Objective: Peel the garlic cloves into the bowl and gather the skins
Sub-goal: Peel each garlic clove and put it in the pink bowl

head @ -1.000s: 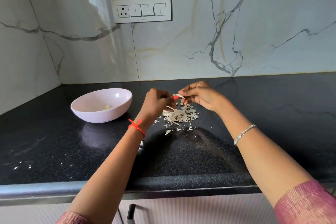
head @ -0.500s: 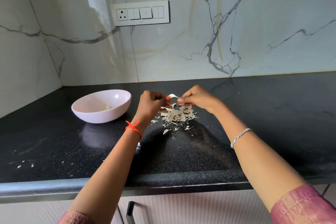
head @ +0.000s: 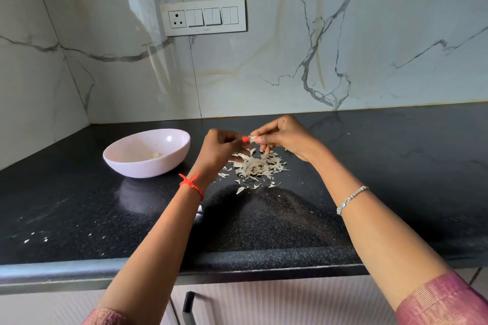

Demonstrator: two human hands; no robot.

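Two hands meet above the black counter (head: 79, 206) — the left hand (head: 220, 152) and the right hand (head: 286, 137) both pinch one small garlic clove (head: 253, 138) at their fingertips. Just beneath lies the pile of skins (head: 257, 166), mid-counter. Left of it, toward the back-left corner, stands the bowl (head: 148, 169) — a peeled piece (head: 155, 155) inside.

Marble wall (head: 264, 66), black countertop (head: 396, 166), switchboard (head: 203, 17).
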